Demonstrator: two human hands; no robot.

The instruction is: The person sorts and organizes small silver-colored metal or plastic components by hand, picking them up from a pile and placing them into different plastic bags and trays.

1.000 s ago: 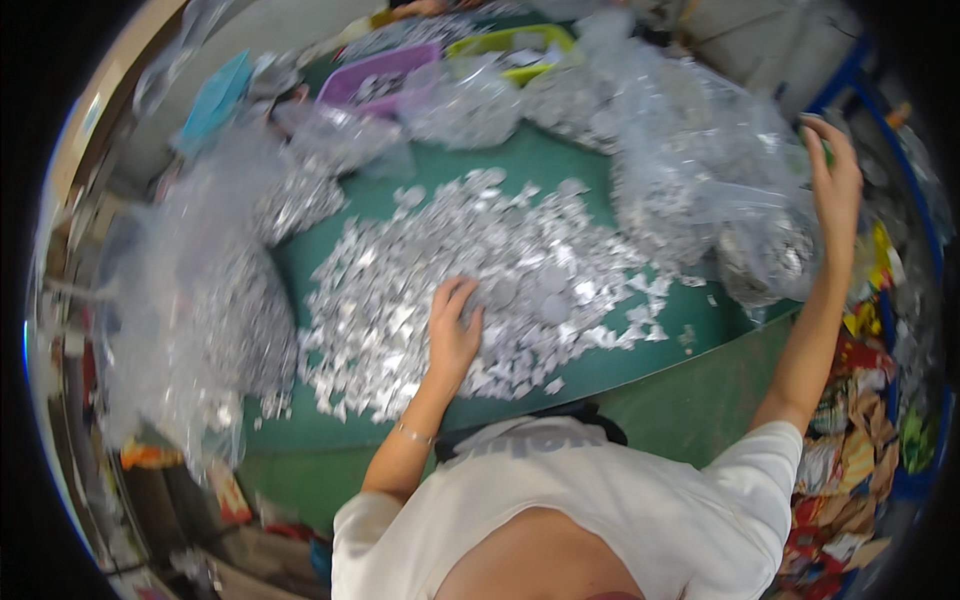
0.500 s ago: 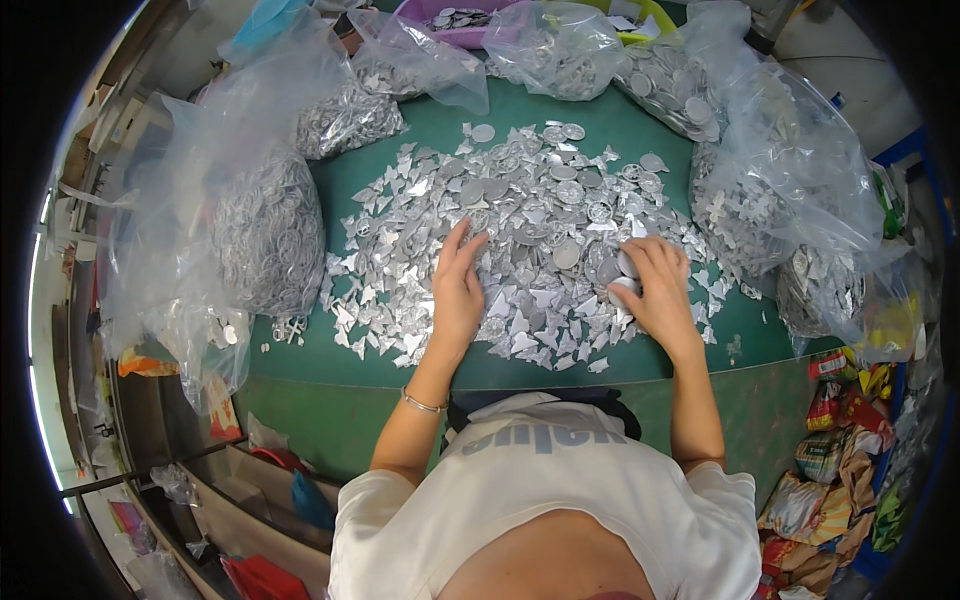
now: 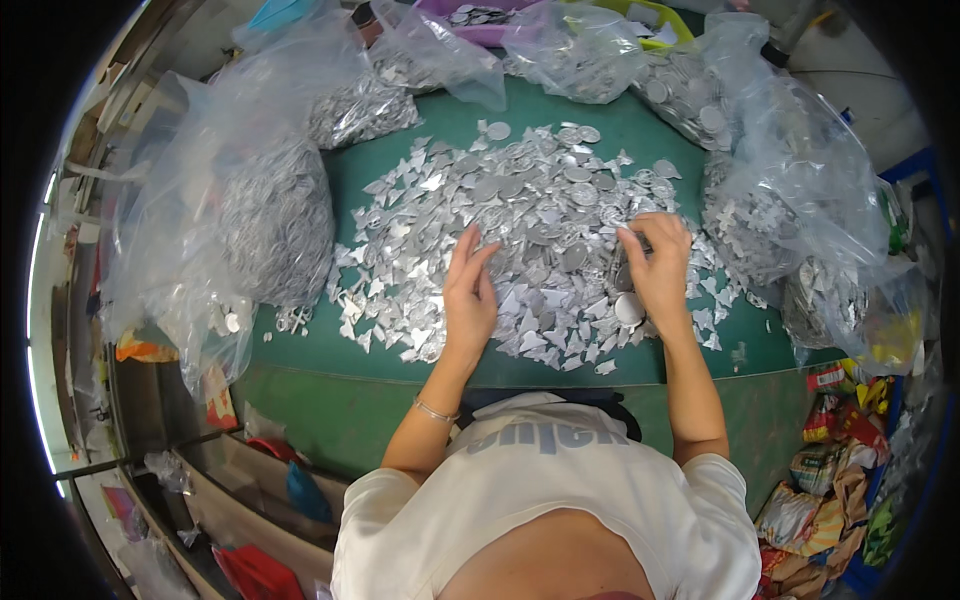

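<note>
A broad heap of small silvery metal pieces [image 3: 540,200], some round discs and others flat with pointed shapes, spreads over the green tabletop [image 3: 400,372]. My left hand [image 3: 470,300] rests at the left front of the heap, fingers stretched and thumb apart, with nothing seen in it. At the right side of the heap, my right hand [image 3: 660,265] has its fingers curled, thumb close to the forefinger. What lies between those fingertips is too small or hidden to make out. A shiny round disc [image 3: 629,308] lies just beside its palm, at the heap's edge.
Clear plastic bags of metal pieces ring the heap: a large left bag [image 3: 275,225], a right bag [image 3: 755,225] and several at the back. Behind them stand a purple basin [image 3: 480,36] and a yellow-green basin [image 3: 680,28]. Colourful packets [image 3: 815,500] lie at lower right.
The discs that were under my right thumb and fingers now show beside the palm, and that hand's thumb has moved up toward the forefinger. My left hand has shifted slightly. The whole view has drifted a little.
</note>
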